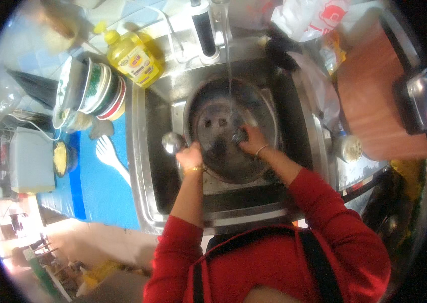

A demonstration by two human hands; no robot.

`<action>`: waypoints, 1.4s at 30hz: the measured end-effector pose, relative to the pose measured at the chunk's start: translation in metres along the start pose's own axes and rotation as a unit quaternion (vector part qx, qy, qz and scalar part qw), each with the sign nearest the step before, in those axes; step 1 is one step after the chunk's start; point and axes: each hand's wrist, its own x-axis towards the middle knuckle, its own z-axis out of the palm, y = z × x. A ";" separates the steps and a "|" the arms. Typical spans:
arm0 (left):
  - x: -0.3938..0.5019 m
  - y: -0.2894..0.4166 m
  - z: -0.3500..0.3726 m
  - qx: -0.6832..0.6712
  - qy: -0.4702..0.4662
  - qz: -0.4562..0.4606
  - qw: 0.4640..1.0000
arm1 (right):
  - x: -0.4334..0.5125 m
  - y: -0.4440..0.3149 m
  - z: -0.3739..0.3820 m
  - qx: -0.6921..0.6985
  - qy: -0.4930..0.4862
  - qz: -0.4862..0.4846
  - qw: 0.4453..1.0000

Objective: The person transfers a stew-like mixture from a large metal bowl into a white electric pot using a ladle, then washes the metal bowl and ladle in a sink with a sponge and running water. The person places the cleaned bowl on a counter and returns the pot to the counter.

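A large round metal pan with dark patches inside rests in the stainless steel sink. My left hand grips the pan's left edge. A shiny rounded metal piece shows beside that hand; whether it belongs to the pan I cannot tell. Inside the pan, my right hand holds a dark scouring pad, probably steel wool, against the bottom. A thin stream of water falls into the pan from above.
Left of the sink, a white plastic fork-shaped server lies on a blue mat. Stacked bowls and a yellow pump bottle stand behind it. Plastic bags, a cup-like container and a reddish-brown board occupy the right side.
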 end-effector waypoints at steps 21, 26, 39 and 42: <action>0.003 -0.100 0.011 0.375 -0.261 -0.131 0.880 | 0.075 -0.003 0.066 -0.183 -0.056 0.050 0.980; -0.001 -0.095 0.013 0.318 -0.196 -0.182 0.909 | 0.075 -0.010 0.120 -0.138 -0.106 -0.383 0.907; 0.029 -0.071 0.004 0.338 -0.073 -0.112 0.931 | 0.036 -0.044 0.101 -0.027 -0.157 -0.325 0.932; 0.034 -0.068 -0.003 0.385 -0.088 -0.064 0.917 | 0.085 -0.058 0.084 0.045 0.067 -0.155 0.985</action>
